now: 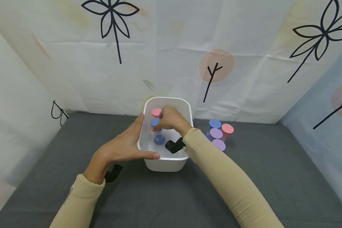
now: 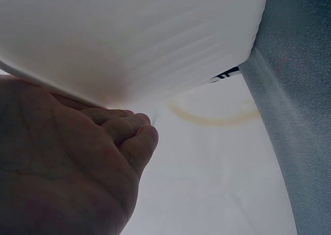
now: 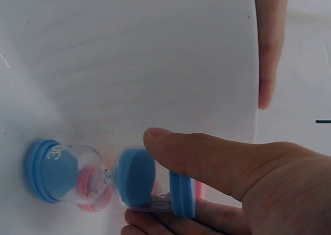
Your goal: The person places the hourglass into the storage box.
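Note:
A white plastic bin (image 1: 166, 164) stands on the dark table. My right hand (image 1: 172, 118) reaches inside it and grips a blue-capped hourglass (image 3: 137, 178) by its upper part, thumb on one side and fingers on the other. Blue sand shows in both bulbs, and the hourglass stands upright in the bin. Just behind it is a pink-capped hourglass (image 1: 156, 112), mostly hidden. My left hand (image 1: 121, 142) spans the bin's near-left corner, its fingers straight along the outer left wall and its thumb on the front rim. In the left wrist view those fingers touch the wall below the rim.
To the right of the bin several more hourglasses stand close together, with a blue cap (image 1: 215, 123), a pink cap (image 1: 227, 128) and purple caps (image 1: 216, 133) on top. A patterned white cloth (image 1: 176, 69) hangs behind the table (image 1: 171, 199).

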`<state>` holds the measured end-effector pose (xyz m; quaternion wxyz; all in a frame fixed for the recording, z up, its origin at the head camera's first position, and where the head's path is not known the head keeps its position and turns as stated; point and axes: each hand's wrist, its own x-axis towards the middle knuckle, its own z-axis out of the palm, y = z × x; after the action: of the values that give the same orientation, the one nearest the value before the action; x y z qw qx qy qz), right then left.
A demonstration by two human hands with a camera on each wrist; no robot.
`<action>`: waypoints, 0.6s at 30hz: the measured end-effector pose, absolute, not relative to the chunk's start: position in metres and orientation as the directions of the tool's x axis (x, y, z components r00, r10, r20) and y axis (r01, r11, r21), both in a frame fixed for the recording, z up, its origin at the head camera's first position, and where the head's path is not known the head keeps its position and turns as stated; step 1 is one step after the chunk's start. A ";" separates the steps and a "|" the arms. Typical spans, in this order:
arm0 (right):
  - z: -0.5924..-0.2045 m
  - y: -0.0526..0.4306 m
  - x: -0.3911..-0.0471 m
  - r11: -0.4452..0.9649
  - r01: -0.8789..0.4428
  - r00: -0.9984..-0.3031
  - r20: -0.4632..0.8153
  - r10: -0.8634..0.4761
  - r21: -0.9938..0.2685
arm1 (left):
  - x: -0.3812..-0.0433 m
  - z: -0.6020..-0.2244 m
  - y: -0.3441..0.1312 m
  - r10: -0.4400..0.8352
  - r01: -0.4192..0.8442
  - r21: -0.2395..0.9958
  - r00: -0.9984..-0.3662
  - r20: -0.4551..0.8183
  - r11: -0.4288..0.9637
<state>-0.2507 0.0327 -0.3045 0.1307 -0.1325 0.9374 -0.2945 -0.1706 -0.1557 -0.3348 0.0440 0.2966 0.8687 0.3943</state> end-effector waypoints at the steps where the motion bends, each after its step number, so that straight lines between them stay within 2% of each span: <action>1: -0.305 0.032 -0.251 0.794 -0.175 -0.932 -0.161 -0.324 -0.582 | -0.170 -0.335 -0.156 0.551 0.481 0.714 -0.819 0.159 0.509; 18: -0.305 0.031 -0.251 0.799 -0.168 -0.937 -0.157 -0.311 -0.578 | -0.171 -0.334 -0.155 0.553 0.476 0.728 -0.818 0.160 0.493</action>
<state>-0.2511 0.0315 -0.3055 0.1229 -0.1275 0.9403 -0.2906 -0.1710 -0.1552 -0.3344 0.0476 0.2981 0.8628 0.4056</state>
